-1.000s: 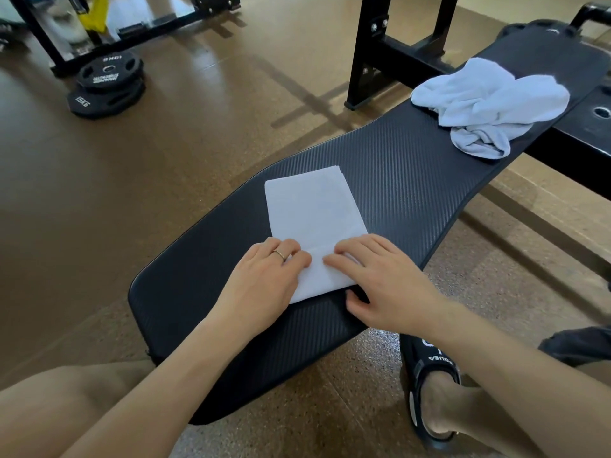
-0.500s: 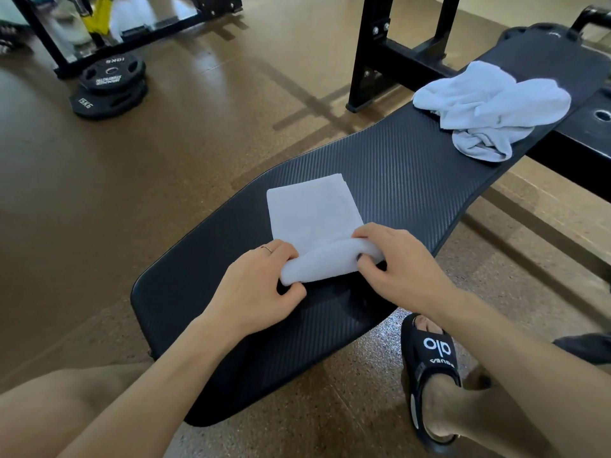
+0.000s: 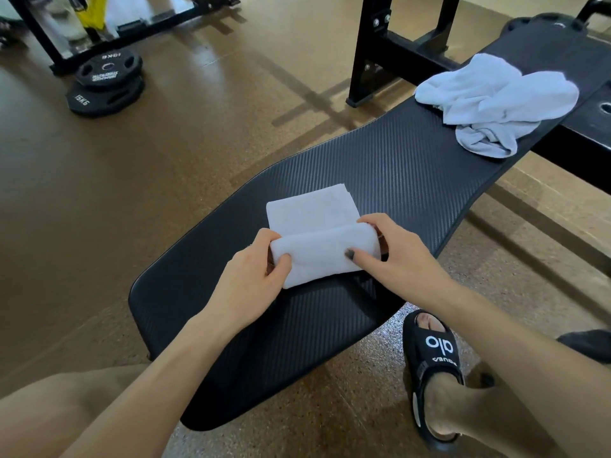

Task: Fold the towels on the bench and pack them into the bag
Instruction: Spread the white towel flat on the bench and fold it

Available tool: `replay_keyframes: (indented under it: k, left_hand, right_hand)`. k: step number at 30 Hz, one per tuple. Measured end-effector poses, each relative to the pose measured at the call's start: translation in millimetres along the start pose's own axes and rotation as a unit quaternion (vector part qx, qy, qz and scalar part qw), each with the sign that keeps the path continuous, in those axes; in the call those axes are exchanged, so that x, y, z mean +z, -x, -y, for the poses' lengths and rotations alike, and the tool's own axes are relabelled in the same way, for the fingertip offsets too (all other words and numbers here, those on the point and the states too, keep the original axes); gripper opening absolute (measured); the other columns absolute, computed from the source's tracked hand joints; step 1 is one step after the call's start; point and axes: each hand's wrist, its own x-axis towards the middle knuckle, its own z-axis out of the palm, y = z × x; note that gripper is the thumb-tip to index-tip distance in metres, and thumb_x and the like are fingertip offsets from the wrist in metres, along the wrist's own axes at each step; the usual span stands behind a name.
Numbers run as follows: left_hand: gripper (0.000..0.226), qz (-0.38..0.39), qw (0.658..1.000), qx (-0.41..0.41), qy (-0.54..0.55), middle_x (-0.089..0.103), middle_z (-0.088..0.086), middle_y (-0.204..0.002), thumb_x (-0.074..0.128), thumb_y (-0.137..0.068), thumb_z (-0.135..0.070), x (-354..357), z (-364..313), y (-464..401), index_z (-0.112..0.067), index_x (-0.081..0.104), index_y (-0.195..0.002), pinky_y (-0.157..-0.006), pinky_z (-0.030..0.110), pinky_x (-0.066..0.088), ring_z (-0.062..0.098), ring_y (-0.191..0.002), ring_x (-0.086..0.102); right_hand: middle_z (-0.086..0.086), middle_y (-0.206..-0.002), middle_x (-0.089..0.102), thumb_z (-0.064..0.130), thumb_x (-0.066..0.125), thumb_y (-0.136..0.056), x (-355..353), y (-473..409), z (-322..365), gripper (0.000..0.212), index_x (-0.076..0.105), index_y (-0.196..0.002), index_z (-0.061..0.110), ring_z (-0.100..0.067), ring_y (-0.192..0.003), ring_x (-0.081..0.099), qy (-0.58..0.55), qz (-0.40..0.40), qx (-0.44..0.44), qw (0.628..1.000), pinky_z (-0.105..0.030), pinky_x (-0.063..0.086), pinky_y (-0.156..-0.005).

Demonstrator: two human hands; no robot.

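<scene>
A white towel lies folded into a strip on the black padded bench. Its near end is lifted and curled back over the rest. My left hand grips the left corner of that raised end, thumb on top. My right hand holds the right corner, thumb pressed on the cloth and fingers tucked behind the fold. A pile of crumpled white towels sits further along the bench at the upper right. No bag is in view.
Black weight plates are stacked on the brown floor at the upper left, beside a black rack frame. A black upright post stands behind the bench. My foot in a black slide sandal rests on the floor at the lower right.
Both hands went from pressing flat on the towel's near end to gripping its corners. They have lifted that end and carried it away from me over the rest.
</scene>
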Motion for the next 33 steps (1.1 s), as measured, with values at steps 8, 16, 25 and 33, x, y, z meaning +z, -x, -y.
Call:
replay_keyframes:
  k: [8, 16, 25, 33]
  left_hand:
    - [0.027, 0.01, 1.0, -0.016, 0.003, 0.052, -0.008, -0.089, 0.044, -0.107, -0.032, 7.1, 4.9, -9.4, -0.025, 0.04, -0.132, -0.063, 0.026, 0.04, 0.009, -0.078, 0.052]
    - [0.034, -0.071, 0.971, 0.081, -0.212, 0.043, 0.006, -0.107, 0.055, -0.098, -0.032, 8.9, 5.6, -12.2, -0.018, 0.038, -0.125, -0.056, 0.041, 0.053, 0.026, -0.064, 0.054]
    - [0.027, -0.08, 0.894, 0.291, -0.332, 0.056, 0.007, -0.112, 0.063, -0.084, -0.005, 14.6, 0.4, -5.6, -0.014, 0.061, -0.109, -0.091, 0.037, 0.043, 0.029, -0.102, 0.053]
    - [0.054, -0.038, 0.945, 0.197, -0.259, 0.051, 0.006, -0.127, 0.064, -0.077, -0.039, 11.5, 5.2, -3.8, -0.012, 0.055, -0.122, -0.09, 0.04, 0.051, 0.03, -0.113, 0.051]
  right_hand:
    - [0.01, -0.098, 0.064, 0.04, 0.064, -0.096, 2.8, -15.2, 3.7, 0.019, 0.054, -0.107, 0.027, -0.002, -0.082, 0.06, -0.035, -0.012, 0.07, 0.997, -0.015, 0.042, -0.056]
    - [-0.006, -0.096, 0.057, 0.035, 0.074, -0.088, 5.1, -20.6, 2.8, 0.037, 0.044, -0.107, 0.027, -0.018, -0.081, 0.061, -0.051, -0.048, 0.072, 0.995, -0.029, 0.044, -0.059]
    - [-0.007, -0.11, 0.051, 0.012, 0.067, -0.084, 12.8, -13.8, 11.8, 0.024, 0.06, -0.107, 0.014, -0.031, -0.094, 0.055, 0.233, -0.132, -0.189, 0.945, -0.044, 0.047, -0.082]
    - [-0.001, -0.138, 0.052, 0.022, 0.064, -0.07, 7.9, -2.4, 3.4, 0.059, 0.056, -0.128, 0.019, -0.022, -0.129, 0.05, 0.32, 0.021, -0.223, 0.92, -0.044, 0.029, -0.119]
